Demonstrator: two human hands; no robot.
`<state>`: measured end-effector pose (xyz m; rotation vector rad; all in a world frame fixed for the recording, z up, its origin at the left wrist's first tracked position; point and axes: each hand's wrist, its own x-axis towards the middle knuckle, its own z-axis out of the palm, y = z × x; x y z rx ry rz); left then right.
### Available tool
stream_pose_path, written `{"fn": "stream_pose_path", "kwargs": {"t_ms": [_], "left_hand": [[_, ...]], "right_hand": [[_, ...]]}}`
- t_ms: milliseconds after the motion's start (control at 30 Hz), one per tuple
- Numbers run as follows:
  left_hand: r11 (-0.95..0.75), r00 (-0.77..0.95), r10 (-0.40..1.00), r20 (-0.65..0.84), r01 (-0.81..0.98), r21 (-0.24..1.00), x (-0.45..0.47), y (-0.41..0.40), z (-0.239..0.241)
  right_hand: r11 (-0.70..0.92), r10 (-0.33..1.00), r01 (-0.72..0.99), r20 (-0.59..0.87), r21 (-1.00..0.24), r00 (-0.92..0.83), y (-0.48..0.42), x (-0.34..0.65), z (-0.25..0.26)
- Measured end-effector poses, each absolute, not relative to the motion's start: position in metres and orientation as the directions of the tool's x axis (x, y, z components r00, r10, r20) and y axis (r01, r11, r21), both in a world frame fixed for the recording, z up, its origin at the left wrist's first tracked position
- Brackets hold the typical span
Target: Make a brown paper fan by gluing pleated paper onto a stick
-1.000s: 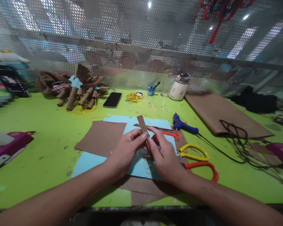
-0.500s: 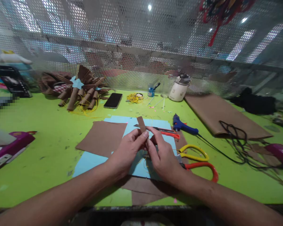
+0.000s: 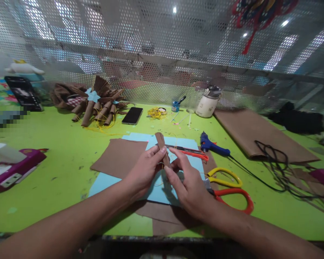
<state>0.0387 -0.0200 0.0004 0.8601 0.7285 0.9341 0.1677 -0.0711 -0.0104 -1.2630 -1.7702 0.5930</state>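
A narrow pleated strip of brown paper (image 3: pixel 160 139) stands tilted above the work sheets, its folds fanning slightly at the top. My left hand (image 3: pixel 148 165) pinches it between thumb and fingers at mid-length. At its lower end is my right hand (image 3: pixel 187 180), thumb against the paper, index finger raised and the other fingers curled behind. Thin yellow thread hangs near the fingers; its full path is hidden. Below lie light blue paper (image 3: pixel 105 185) and a brown paper sheet (image 3: pixel 121 156). A craft knife (image 3: pixel 189 149) and scissors with yellow and red handles (image 3: pixel 247 194) lie beside my right hand.
A blue glue gun (image 3: pixel 216 146) with a black cord lies at right, near folded brown paper (image 3: pixel 259 133). Behind are a phone (image 3: pixel 133 116), yellow thread (image 3: pixel 156 113), a white bottle (image 3: pixel 206 102) and brown paper bundles (image 3: pixel 89 111). A purple power strip (image 3: pixel 29 162) is at left.
The brown strip has turned slightly and now shows its pleats. My right index finger has lifted away from the paper and thumb. The whole view has shifted a little.
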Motion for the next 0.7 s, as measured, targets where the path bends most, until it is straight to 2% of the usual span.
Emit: {"fn": "stream_pose_path", "kwargs": {"t_ms": [233, 333, 500, 700], "left_hand": [[0.314, 0.420, 0.897, -0.139, -0.381, 0.870, 0.038, -0.018, 0.003], [0.310, 0.387, 0.909, -0.158, -0.372, 0.875, 0.036, -0.017, 0.003], [0.319, 0.379, 0.911, -0.163, -0.397, 0.861, 0.034, -0.013, 0.000], [0.318, 0.377, 0.909, -0.175, -0.363, 0.876, 0.034, -0.013, 0.000]], "right_hand": [[0.467, 0.859, 0.551, 0.504, -0.691, -0.096, -0.074, 0.168, -0.013], [0.470, 0.848, 0.526, 0.528, -0.709, -0.046, -0.070, 0.172, -0.012], [0.415, 0.865, 0.444, 0.495, -0.795, 0.077, -0.061, 0.184, -0.012], [0.407, 0.903, 0.431, 0.425, -0.805, -0.059, -0.061, 0.184, -0.007]]}}
